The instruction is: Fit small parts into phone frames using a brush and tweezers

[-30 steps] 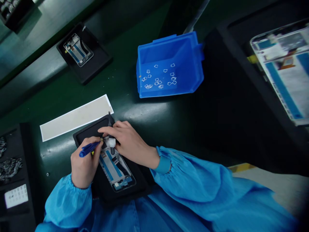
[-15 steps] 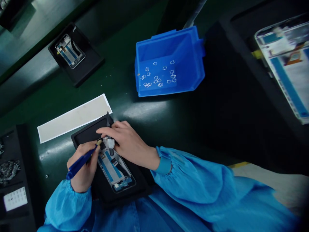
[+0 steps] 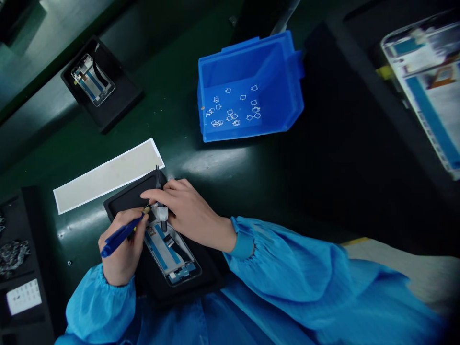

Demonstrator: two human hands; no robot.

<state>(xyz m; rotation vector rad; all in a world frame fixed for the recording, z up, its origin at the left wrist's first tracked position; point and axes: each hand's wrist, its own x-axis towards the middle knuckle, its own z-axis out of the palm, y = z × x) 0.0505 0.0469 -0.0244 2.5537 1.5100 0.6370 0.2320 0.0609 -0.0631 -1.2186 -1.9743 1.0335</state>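
My left hand is closed round a slim blue pen-like tool, its pale tip low at the top end of an opened phone frame. The frame has blue strips and lies on a black tray. My right hand rests over the frame's upper right, index finger stretched towards the tool's tip. Under its fingers are dark tweezers with a white wrap round the middle, their points facing away from me. What lies right at the tool's tip is too small to make out.
Beyond my hands stands a blue bin with many small square outlines inside. A pale strip lies left of it. Another phone frame sits on a tray at far left. Metal parts are at left, and a large phone frame at right.
The blue tool's rear end has tilted up slightly while its tip stays at the same spot. My right hand keeps its place. The whole view has shifted a little.
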